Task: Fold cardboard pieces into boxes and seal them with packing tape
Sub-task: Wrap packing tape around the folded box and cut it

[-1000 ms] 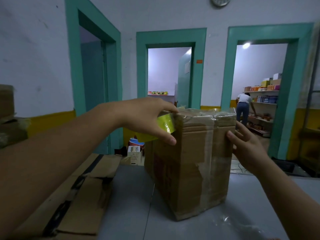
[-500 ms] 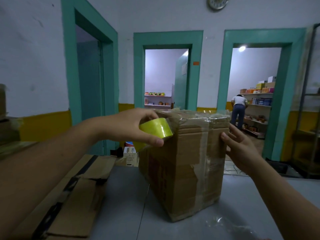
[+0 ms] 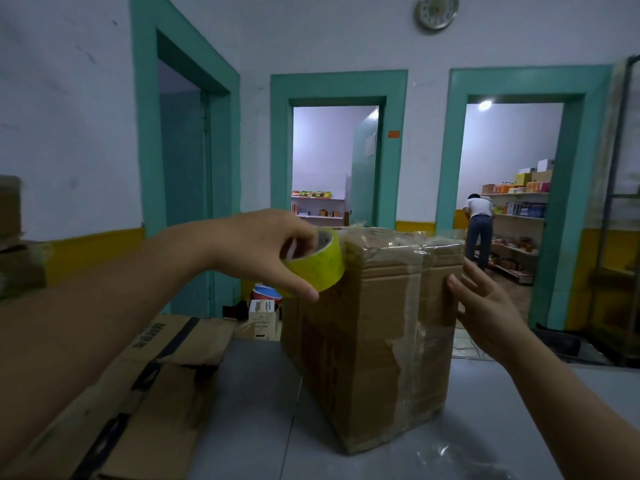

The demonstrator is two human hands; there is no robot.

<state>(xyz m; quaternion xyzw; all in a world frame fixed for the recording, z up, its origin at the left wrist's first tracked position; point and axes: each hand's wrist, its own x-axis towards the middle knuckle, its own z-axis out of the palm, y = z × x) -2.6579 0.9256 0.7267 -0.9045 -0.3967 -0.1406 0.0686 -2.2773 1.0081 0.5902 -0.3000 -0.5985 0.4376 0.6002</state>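
Note:
A tall brown cardboard box point(image 3: 374, 341) stands upright on the grey table point(image 3: 263, 427), wrapped in strips of clear tape across its top and front. My left hand point(image 3: 263, 251) grips a yellow-green roll of packing tape point(image 3: 320, 266) at the box's top left corner, thumb under the roll and fingers curled over it. My right hand point(image 3: 485, 303) lies with straight, spread fingers against the box's upper right edge.
Flattened cardboard pieces point(image 3: 145, 393) lie stacked on the left of the table. Small white boxes point(image 3: 265, 315) sit on the floor behind it. More cardboard point(image 3: 14, 237) stands at far left. A person point(image 3: 479, 226) bends at shelves beyond the right doorway.
My left hand has turned the tape roll and drawn it slightly left off the box's top corner. My right hand stays on the box's right edge. The view has shifted a little.

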